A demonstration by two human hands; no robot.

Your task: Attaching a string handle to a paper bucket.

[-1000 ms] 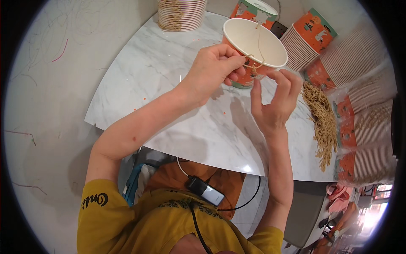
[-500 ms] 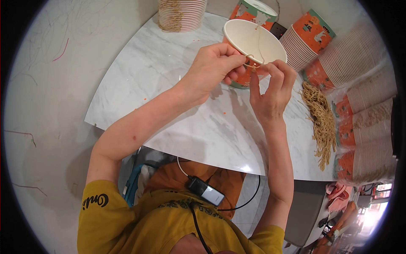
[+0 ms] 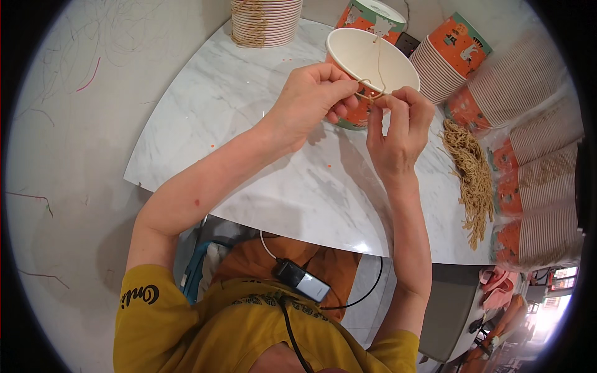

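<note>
A paper bucket (image 3: 353, 57) with a cream inside and an orange printed outside stands on the marble-patterned table. A thin tan cord (image 3: 379, 61) hangs from its far inner wall and runs over the near rim to my fingers. My left hand (image 3: 305, 96) pinches the cord between thumb and forefinger at the near side of the bucket. Just to its right, my right hand (image 3: 401, 133) has thumb and forefinger closed on the cord near its end. Between the two hands the cord forms a small loop; the fingertips partly hide it.
A bundle of tan cords (image 3: 466, 177) lies at the table's right. Stacked buckets with cords (image 3: 266, 23) stand at the far left, more stacked buckets (image 3: 435, 71) at the far right. Plastic-wrapped stacks (image 3: 547, 186) line the right side. Behind the bucket is another printed bucket (image 3: 372, 18).
My right thumb and forefinger have drawn together over the cord's end, which showed between them before. My left hand keeps its pinch, nearly still.
</note>
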